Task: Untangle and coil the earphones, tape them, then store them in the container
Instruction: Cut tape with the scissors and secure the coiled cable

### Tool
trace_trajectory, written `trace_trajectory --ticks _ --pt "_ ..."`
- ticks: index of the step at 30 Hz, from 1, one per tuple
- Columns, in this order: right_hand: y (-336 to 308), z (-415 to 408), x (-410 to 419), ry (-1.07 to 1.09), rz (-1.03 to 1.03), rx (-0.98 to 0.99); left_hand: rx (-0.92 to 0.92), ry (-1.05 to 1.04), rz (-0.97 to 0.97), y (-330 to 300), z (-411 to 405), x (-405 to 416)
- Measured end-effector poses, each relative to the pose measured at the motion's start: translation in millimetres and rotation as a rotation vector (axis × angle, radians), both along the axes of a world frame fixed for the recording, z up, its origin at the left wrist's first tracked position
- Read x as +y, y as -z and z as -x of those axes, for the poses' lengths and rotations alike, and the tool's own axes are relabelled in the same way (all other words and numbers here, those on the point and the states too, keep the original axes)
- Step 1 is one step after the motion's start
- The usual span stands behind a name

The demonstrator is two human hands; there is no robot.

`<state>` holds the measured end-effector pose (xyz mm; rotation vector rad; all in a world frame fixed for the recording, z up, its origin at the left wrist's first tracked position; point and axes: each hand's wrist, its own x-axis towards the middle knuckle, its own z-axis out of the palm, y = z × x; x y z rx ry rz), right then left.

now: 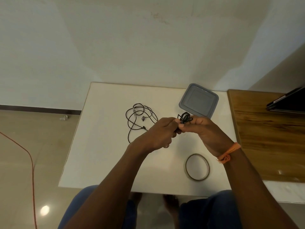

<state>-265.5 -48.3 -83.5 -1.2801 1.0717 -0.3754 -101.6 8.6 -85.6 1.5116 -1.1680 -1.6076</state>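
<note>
A small bundle of black earphone cable is held above the white table. My left hand pinches its lower part and my right hand grips it from the right. A second black earphone cable lies in loose loops on the table, left of my hands, with a silver earbud in the middle. The grey container sits at the table's back right with its lid on. A ring of tape lies flat near the front right, under my right forearm.
A wooden table adjoins on the right, with a dark laptop at its far edge. An orange cord runs across the floor on the left. My knees show under the table's front edge.
</note>
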Motion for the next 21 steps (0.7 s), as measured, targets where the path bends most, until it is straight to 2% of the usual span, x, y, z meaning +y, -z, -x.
trace_trajectory --ticks 6,9,13,17,21 --pt "-0.2 1.0 -1.6 -0.027 0.014 0.000 0.041 0.005 -0.026 -1.4 1.6 0.8" --pt "1.5 2.1 -2.7 -0.051 0.018 0.030 -0.039 0.055 -0.025 -6.2 1.8 1.6" --pt "3.5 5.3 -5.4 -0.080 0.051 0.071 -0.203 0.124 0.090 -9.0 1.9 2.8" --pt "6.6 9.2 -7.6 -0.124 0.037 0.079 -0.251 0.128 0.131 -3.1 1.5 3.4" --pt "5.0 10.9 -5.5 -0.113 -0.011 0.007 -0.218 0.095 0.158 -6.1 2.8 4.9"
